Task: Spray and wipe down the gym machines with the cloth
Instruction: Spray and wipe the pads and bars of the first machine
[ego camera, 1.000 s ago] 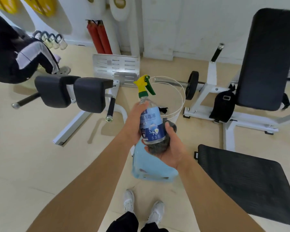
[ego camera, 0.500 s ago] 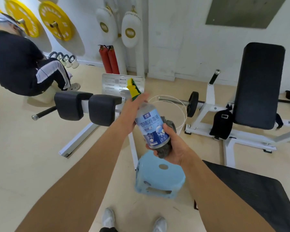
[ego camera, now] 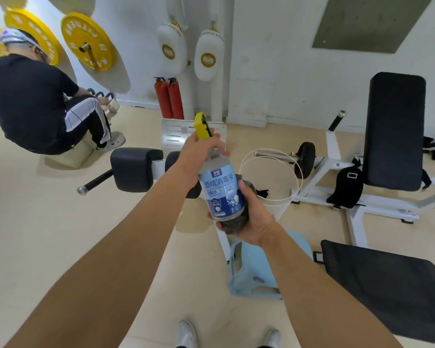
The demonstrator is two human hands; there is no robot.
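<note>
the left hand [ego camera: 199, 153] has slid up to grip the neck of the clear blue-labelled spray bottle [ego camera: 221, 194]; the right hand [ego camera: 248, 218] clasps its base and the crumpled grey cloth [ego camera: 232, 226]. the bottle tilts forward-left, toward the black roller pads [ego camera: 133, 169].

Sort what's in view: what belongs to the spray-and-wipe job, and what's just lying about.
For the job: spray bottle, held by left hand and right hand; cloth, bunched under it in the right palm; padded leg machine; black bench.
Lying about: blue stool; white bucket; fire extinguishers; yellow weight plates; black mat.
</note>
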